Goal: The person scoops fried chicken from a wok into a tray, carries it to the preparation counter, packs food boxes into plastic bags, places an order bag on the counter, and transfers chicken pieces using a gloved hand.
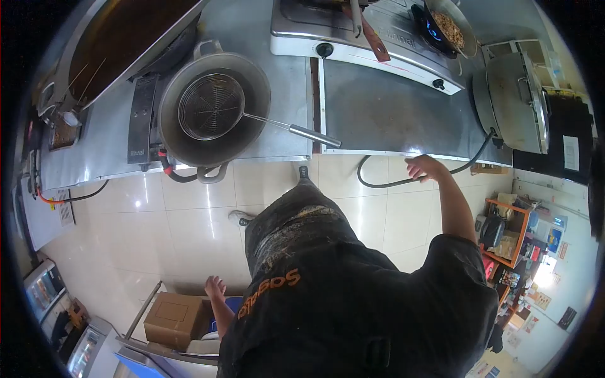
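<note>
My right hand (426, 167) hangs just off the front edge of the steel counter (391, 107), beside a dark hose (378, 185). Its fingers are loosely bent and apart, with nothing visible in them. Low on the other side, my left hand (215, 288) is near a cardboard box (173, 318); its fingers are spread and it holds nothing. On the left counter stands a large two-handled metal pot (169, 135). A wire mesh skimmer (211, 106) rests over it, its metal handle (315, 135) reaching right past the counter's edge.
A white-fronted gas stove (372, 57) carries a pan of browned food (449, 31) over a blue flame. A large lidded pot (513, 101) stands at the right, a deep metal vat (135, 47) at the upper left. Orange-framed shelves (504, 233) are at the far right, above the tiled floor (195, 217).
</note>
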Demonstrator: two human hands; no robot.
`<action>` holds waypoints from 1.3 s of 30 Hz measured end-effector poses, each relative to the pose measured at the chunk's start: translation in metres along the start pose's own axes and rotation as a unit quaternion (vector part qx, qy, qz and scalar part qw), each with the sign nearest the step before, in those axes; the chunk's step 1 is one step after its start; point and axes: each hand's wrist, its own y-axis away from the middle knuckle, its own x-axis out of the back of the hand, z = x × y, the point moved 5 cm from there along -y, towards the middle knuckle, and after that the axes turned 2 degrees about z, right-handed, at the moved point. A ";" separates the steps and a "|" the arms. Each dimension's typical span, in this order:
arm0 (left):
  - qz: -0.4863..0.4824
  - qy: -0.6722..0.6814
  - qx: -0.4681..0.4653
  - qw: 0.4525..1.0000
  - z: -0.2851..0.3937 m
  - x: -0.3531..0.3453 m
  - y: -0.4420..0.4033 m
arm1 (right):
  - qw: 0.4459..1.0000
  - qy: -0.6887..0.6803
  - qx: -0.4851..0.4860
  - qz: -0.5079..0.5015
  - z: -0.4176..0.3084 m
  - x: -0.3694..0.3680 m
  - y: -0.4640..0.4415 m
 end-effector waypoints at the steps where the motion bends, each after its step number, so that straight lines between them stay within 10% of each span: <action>1: -0.013 -0.024 0.004 1.000 -0.010 -0.004 -0.017 | 0.999 -0.014 -0.021 -0.020 0.013 -0.014 -0.005; 8: -0.223 0.010 -0.091 0.971 -0.129 0.014 -0.068 | 0.994 0.077 -0.072 -0.022 0.074 -0.162 -0.023; 14: -0.150 -0.053 -0.016 0.987 -0.133 0.141 -0.096 | 0.998 0.047 -0.022 -0.042 0.021 -0.335 -0.016; 20: -0.071 0.071 -0.083 0.991 0.003 0.204 -0.129 | 0.987 0.110 0.046 -0.110 -0.064 -0.435 0.050; 29: -0.145 -0.010 -0.250 0.957 0.260 0.111 -0.106 | 0.993 0.091 0.071 -0.028 -0.108 -0.431 0.025; 39: -0.300 -0.130 0.037 0.944 0.233 0.118 -0.221 | 0.999 -0.026 0.038 0.021 -0.148 -0.456 0.023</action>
